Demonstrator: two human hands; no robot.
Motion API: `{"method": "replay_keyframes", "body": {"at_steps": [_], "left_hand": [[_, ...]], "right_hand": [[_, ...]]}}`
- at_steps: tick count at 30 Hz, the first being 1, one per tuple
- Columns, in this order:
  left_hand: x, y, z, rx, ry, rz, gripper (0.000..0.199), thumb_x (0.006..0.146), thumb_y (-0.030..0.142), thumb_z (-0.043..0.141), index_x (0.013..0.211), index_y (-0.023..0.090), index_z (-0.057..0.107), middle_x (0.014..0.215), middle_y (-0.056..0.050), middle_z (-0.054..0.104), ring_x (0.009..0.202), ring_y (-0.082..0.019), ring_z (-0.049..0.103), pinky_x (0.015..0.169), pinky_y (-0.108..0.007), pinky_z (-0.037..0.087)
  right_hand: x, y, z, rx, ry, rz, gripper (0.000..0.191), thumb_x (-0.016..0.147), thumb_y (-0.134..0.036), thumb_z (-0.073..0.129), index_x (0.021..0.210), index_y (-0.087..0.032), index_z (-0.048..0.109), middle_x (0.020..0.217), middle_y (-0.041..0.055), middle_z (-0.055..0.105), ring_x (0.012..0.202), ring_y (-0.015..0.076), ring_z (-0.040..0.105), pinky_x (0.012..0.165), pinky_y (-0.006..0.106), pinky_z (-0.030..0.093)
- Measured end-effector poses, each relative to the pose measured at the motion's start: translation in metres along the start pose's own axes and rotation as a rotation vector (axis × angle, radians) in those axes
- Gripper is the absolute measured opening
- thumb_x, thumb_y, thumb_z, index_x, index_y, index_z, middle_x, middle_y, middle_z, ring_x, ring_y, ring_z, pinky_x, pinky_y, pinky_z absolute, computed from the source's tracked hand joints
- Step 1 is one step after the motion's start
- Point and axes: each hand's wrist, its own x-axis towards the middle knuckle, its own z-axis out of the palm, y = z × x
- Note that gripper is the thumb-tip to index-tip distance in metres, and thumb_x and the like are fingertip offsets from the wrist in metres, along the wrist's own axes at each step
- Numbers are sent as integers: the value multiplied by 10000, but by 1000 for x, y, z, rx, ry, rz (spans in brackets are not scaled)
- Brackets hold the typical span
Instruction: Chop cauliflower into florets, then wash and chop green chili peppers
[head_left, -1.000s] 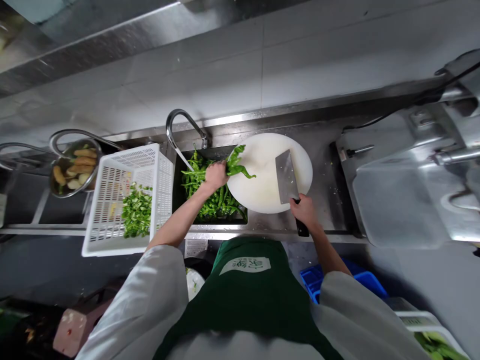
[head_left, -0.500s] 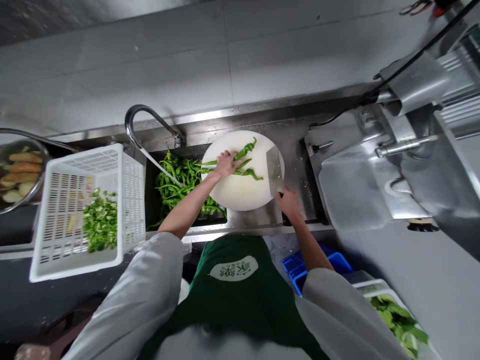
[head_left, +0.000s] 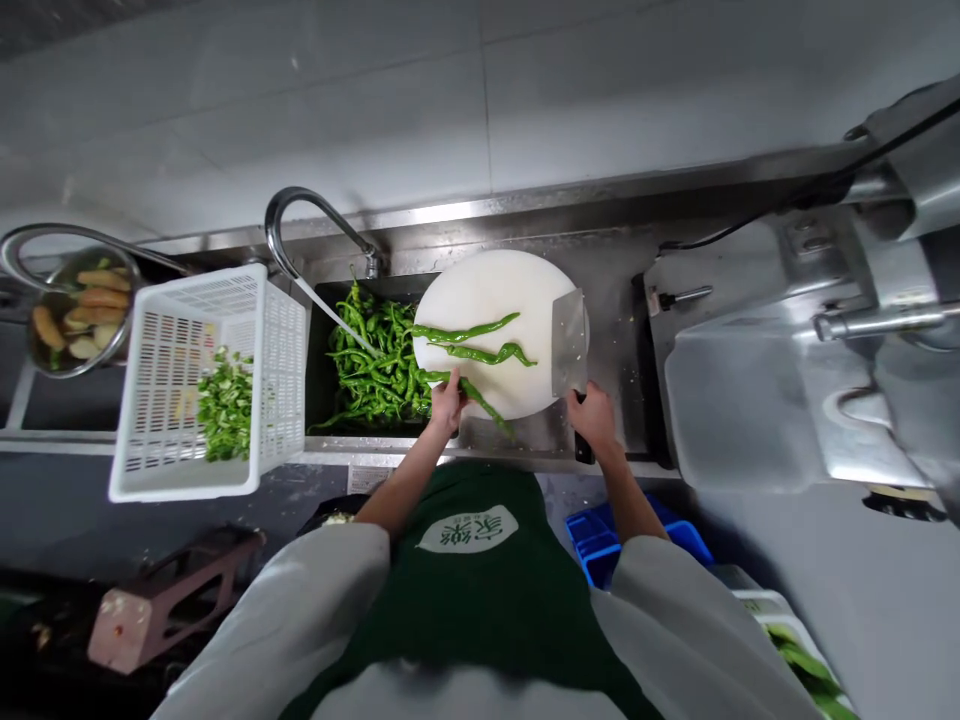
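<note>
My left hand (head_left: 448,402) is closed on a long green chili pepper (head_left: 486,404) at the near left edge of the round white cutting board (head_left: 510,282). Two more chili peppers lie on the board, a fairly straight one (head_left: 472,331) and a curled one (head_left: 491,355). In my right hand (head_left: 594,415) is the dark handle of a cleaver (head_left: 569,345), its broad blade over the board's right side. To the left of the board, a heap of whole green peppers (head_left: 375,350) fills the sink.
A white perforated basket (head_left: 281,370) with chopped green pieces stands left of the sink. The curved faucet (head_left: 319,206) arches over the peppers. A metal bowl of vegetables (head_left: 82,310) sits far left, a steel machine (head_left: 739,400) at right. Blue bins (head_left: 686,540) are low right.
My left hand has moved nearer to me with one pepper, leaving two on the board. The cleaver stays in my right hand at the board's right side. The view has shifted slightly.
</note>
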Motion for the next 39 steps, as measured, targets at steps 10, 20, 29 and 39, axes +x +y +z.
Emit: {"method": "replay_keyframes", "body": {"at_steps": [10, 20, 29, 39], "left_hand": [[24, 45, -28, 514, -219, 214, 272, 915, 385, 644, 948, 132, 739, 899, -152, 758, 817, -266, 726, 816, -460, 607], [110, 123, -25, 1408, -224, 787, 470, 875, 201, 551, 1314, 183, 717, 1377, -142, 628, 1232, -308, 592, 1125, -445, 414], [80, 83, 17, 1763, -628, 943, 1082, 796, 623, 727, 1665, 228, 218, 1653, -202, 300, 1480, -450, 282, 1234, -577, 148], [74, 54, 20, 1565, -92, 634, 1107, 888, 764, 511, 1654, 82, 94, 1552, -292, 373, 1391, -468, 427, 1110, -560, 409]], "right_hand": [[2, 7, 2, 51, -5, -13, 258, 941, -369, 528, 943, -151, 665, 821, 148, 730, 764, 254, 653, 687, 301, 427], [3, 11, 2, 79, -22, -15, 260, 942, -374, 500, 922, -165, 654, 780, 118, 709, 735, 240, 641, 682, 298, 417], [9, 15, -2, 39, 1, -24, 256, 943, -364, 511, 900, -168, 669, 802, 135, 721, 728, 236, 616, 678, 301, 394], [9, 14, -9, -13, -25, -5, 276, 967, -316, 475, 975, -115, 663, 826, 130, 696, 729, 212, 581, 696, 295, 351]]}}
